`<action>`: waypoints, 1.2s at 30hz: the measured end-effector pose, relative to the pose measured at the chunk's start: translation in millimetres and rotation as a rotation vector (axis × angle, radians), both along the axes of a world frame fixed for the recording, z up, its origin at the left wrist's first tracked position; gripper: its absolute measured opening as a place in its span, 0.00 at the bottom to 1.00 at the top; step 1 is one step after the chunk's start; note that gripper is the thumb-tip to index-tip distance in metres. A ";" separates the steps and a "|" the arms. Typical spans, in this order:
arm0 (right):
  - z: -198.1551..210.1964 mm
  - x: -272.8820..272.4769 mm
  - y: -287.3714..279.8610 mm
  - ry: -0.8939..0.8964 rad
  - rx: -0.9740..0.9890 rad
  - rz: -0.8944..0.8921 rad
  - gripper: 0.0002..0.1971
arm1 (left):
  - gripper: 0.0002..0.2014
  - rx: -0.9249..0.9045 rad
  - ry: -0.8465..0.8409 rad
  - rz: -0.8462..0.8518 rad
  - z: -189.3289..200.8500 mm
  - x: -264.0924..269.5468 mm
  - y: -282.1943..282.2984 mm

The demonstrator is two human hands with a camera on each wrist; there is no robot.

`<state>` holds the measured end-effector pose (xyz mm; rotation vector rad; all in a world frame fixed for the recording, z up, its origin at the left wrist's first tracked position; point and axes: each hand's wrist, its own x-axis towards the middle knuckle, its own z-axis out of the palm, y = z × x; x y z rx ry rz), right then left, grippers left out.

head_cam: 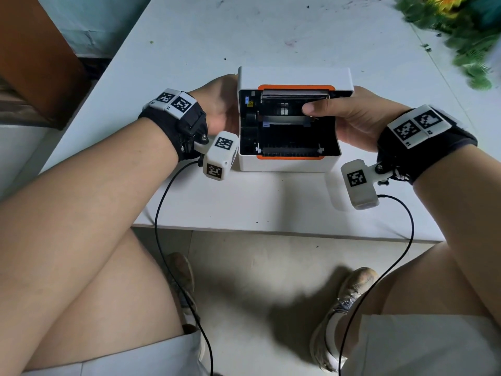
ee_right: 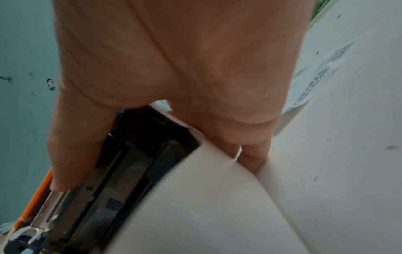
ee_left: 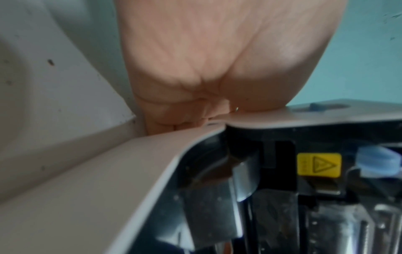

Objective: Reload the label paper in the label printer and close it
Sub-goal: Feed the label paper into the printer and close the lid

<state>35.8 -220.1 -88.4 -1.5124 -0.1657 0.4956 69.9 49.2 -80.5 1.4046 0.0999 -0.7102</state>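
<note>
— Where does the reload stand?

— Early, I judge. The label printer sits near the front edge of the table, lid tipped back and open, so the black paper bay is exposed. I see no roll or stack of label paper inside it, only the bare guides and the roller under the orange trim.

— And your hands?

— My left hand is pressed against the printer's left wall. In the left wrist view the palm lies on the casing, but I cannot tell how the fingers lie, since they are hidden behind the body. My right hand holds the right side: the thumb reaches over the rim into the bay, close to the metal bar in the right wrist view, and the fingers curl down the outer wall.

— Any fresh paper nearby?

— In the right wrist view a printed white sheet lies on the table past my fingers; I cannot say whether it is label stock.

— So what remains?

— Nearly everything, as I read it: paper in, fed through the guides, then the lid shut.
</note>
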 end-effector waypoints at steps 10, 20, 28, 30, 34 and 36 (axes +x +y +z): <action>0.1 -0.5 -1.7 -0.009 -0.009 0.021 0.31 | 0.18 -0.003 0.029 0.030 -3.1 5.8 0.7; -0.9 0.0 -1.9 -0.001 0.007 0.038 0.32 | 0.26 0.054 0.021 0.035 -2.0 7.9 -0.8; -3.0 2.3 -2.0 -0.003 -0.008 0.020 0.38 | 0.26 0.054 -0.018 0.033 -2.7 3.4 0.3; -4.1 2.9 -2.8 0.002 -0.015 0.019 0.42 | 0.28 0.031 0.020 0.051 -3.8 4.1 0.1; -4.8 3.6 -3.3 0.004 -0.029 0.008 0.46 | 0.26 -0.009 0.017 0.070 -5.8 4.3 -0.8; -4.4 3.6 -3.6 0.002 -0.030 0.005 0.46 | 0.26 -0.028 0.027 0.086 -10.2 10.1 -1.2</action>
